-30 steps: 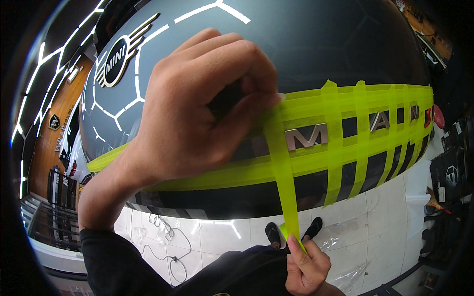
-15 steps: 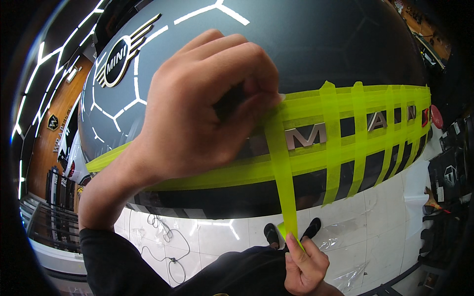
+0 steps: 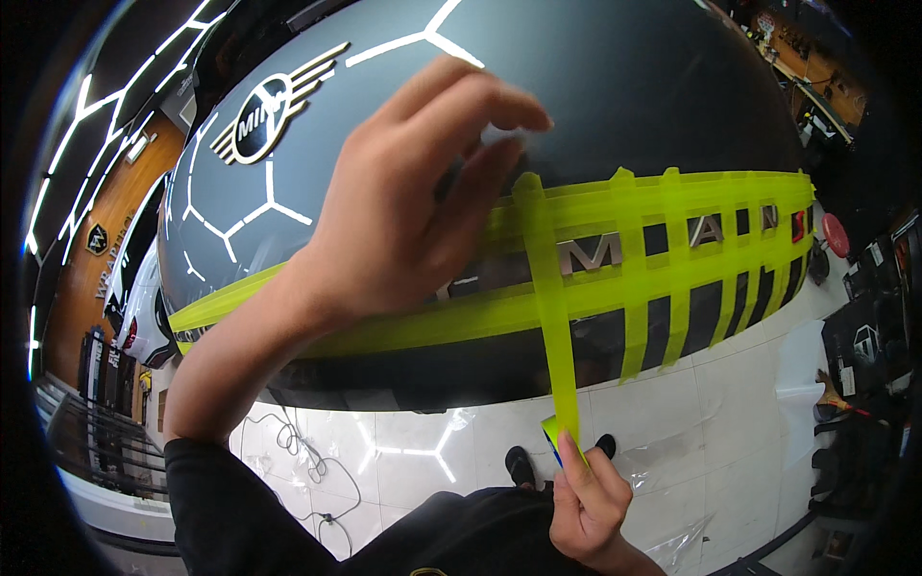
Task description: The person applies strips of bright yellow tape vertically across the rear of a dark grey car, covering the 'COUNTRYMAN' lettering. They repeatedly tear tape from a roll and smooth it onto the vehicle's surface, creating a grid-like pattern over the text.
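My left hand (image 3: 403, 192) hovers over the dark grey car panel (image 3: 653, 96), thumb and index finger slightly apart with nothing between them. Just right of it, the top end of a yellow-green masking tape strip (image 3: 547, 278) sticks to the panel, between raised metal letters (image 3: 590, 253). The strip runs down past the panel's lower edge to a tape roll (image 3: 551, 434). Below the panel, my right hand (image 3: 591, 499) grips that roll and the strip, thumb on top. Further right, several vertical tape strips (image 3: 631, 288) cross the horizontal tape bands (image 3: 461, 320) between the letters.
A winged emblem (image 3: 274, 110) sits on the panel at upper left. A cable (image 3: 327, 480) lies on the white tiled floor (image 3: 672, 413), near my shoes (image 3: 520, 467). Black cases (image 3: 869, 336) stand at the right, and a white car (image 3: 149, 317) at the far left.
My left fingers have come off the strip's top end and moved up and away, parting. My right hand still holds the roll, now slightly higher. The view has shifted a little.
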{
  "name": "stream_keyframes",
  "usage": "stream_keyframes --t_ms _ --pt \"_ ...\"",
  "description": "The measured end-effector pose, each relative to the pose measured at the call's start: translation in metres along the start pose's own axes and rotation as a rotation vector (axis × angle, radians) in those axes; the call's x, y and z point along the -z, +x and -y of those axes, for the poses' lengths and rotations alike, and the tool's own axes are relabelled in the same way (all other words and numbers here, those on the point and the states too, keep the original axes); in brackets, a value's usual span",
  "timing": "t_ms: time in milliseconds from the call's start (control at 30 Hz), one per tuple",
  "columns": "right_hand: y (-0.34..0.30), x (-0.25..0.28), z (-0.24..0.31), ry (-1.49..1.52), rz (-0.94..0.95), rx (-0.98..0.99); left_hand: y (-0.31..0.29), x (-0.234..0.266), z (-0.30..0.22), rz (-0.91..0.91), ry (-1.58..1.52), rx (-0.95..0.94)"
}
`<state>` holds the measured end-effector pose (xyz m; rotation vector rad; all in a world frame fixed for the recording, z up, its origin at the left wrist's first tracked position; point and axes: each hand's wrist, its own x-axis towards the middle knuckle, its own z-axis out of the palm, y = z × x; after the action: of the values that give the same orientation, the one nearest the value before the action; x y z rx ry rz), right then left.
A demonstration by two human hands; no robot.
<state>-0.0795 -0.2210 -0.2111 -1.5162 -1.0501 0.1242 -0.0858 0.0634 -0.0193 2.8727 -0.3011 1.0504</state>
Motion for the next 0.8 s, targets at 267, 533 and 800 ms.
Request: stream_keyframes --t_ms 267,533,800 --pt "0.005 0.0 0.001 0.076 0.023 -0.08 -0.057 0.0 -0.051 0.513 0.531 0.047" --pt "-0.001 0.003 0.008 0.092 -0.004 -0.088 -0.063 0.004 -0.063 0.602 0.454 0.014" --pt "-0.002 0.0 0.01 0.082 -0.049 -0.043 -0.077 -0.005 -0.072 0.645 0.34 -0.035"
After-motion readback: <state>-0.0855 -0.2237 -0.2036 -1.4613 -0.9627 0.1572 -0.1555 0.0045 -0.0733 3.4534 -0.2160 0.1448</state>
